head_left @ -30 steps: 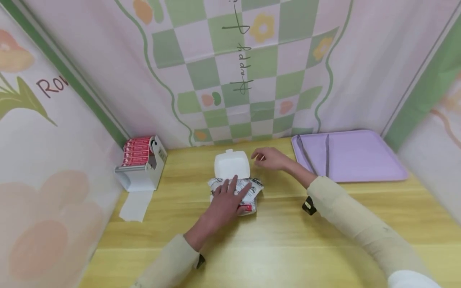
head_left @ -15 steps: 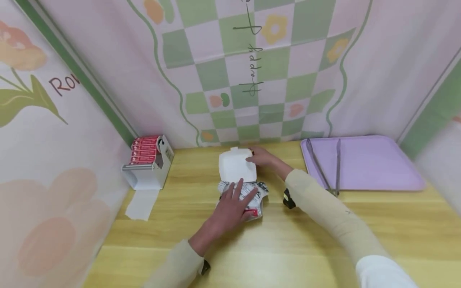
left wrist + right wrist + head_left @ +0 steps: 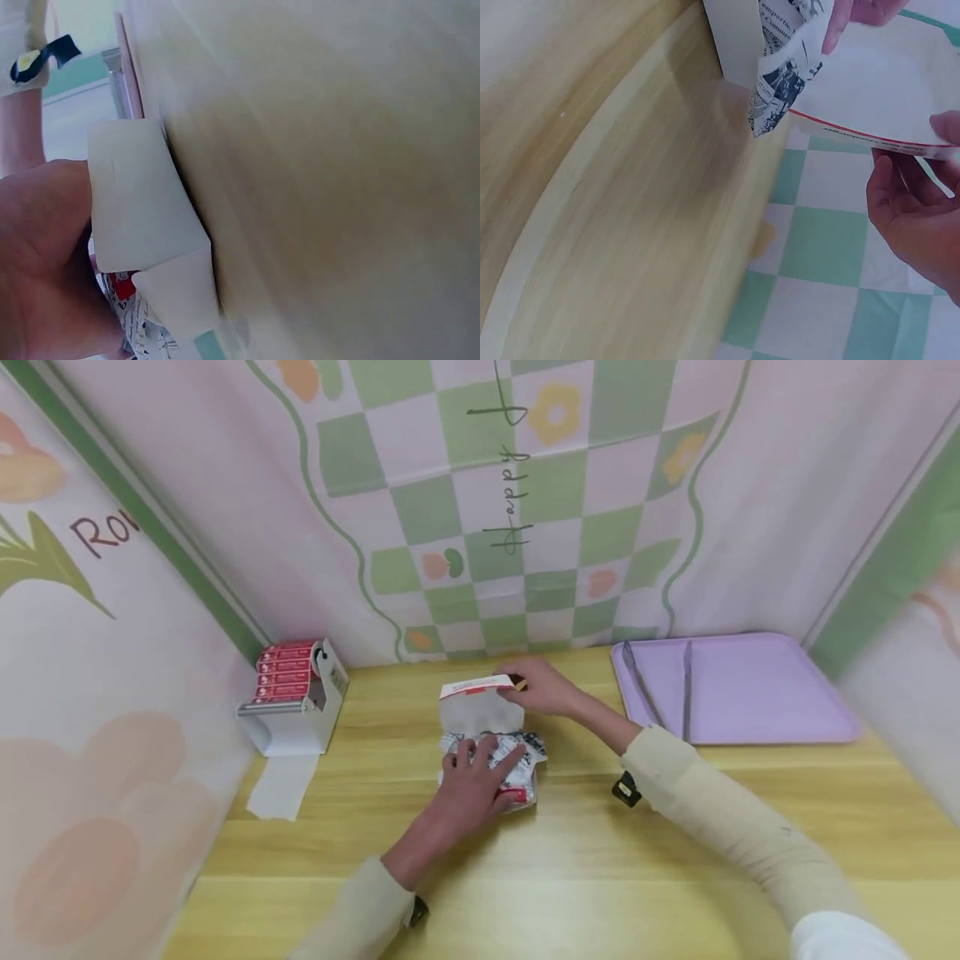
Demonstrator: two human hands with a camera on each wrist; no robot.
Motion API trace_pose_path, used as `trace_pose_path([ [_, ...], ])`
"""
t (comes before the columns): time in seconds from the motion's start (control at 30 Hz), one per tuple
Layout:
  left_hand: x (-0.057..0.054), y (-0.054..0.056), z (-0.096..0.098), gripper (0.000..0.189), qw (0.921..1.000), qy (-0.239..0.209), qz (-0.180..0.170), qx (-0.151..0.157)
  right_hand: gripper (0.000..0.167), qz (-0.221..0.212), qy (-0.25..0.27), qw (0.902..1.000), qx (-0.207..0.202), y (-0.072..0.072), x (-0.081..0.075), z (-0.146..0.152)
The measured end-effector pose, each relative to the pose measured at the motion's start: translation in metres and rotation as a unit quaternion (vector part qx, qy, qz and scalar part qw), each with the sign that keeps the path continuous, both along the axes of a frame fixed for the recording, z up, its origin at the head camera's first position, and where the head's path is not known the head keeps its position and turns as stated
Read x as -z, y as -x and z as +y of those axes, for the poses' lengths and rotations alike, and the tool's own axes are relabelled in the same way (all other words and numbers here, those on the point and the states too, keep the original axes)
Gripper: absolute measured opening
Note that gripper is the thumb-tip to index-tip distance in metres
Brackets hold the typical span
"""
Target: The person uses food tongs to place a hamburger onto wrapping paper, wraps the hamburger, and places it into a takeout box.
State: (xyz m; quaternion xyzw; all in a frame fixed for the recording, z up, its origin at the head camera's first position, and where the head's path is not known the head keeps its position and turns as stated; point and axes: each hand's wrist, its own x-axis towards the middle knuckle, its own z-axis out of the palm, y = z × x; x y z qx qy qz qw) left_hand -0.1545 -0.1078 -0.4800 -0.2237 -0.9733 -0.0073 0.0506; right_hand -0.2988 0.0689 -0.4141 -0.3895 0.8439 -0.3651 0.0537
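Observation:
A small white takeaway box (image 3: pixel 142 199) sits at mid-table with its lid (image 3: pixel 480 714) raised at the back. Black-and-white printed paper (image 3: pixel 786 79) covers what is inside, and a red patch shows near the box's front. My left hand (image 3: pixel 471 789) presses down on the paper with spread, slightly bent fingers. At the lid's far right corner, my right hand (image 3: pixel 551 687) pinches the edge between thumb and fingers. The right wrist view shows the right thumb (image 3: pixel 946 127) on the lid's inner face and the fingers behind it. The contents under the paper are hidden.
To the left stands a white dispenser (image 3: pixel 288 727) with a roll of red labels and a blank strip (image 3: pixel 282 789) hanging out. A purple tray (image 3: pixel 772 693) with metal tongs (image 3: pixel 687 693) on it lies at the back right. Patterned cloth walls (image 3: pixel 420 518) enclose the table.
My right hand has moved left to the lid and taken hold of its corner. The lid has tipped up toward me, showing its printed edge. The left hand stays on the paper.

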Motion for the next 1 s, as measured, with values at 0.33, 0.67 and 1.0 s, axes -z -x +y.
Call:
trace_pose_path([
  [0.33,0.004,0.010,0.000,0.057,0.9970,-0.013,0.076,0.009,0.044,0.001,-0.012,0.9993,-0.036,-0.020,-0.006,0.009],
  [0.67,-0.022,-0.023,-0.024,0.029,0.9920,-0.123,-0.022,0.015,0.050,0.060,-0.032,0.9954,-0.068,-0.035,0.005,0.015],
  [1.0,0.012,-0.039,-0.058,0.038,0.7336,-0.526,-0.404,-0.148,0.064,0.145,-0.115,0.9747,-0.125,-0.048,0.017,0.011],
])
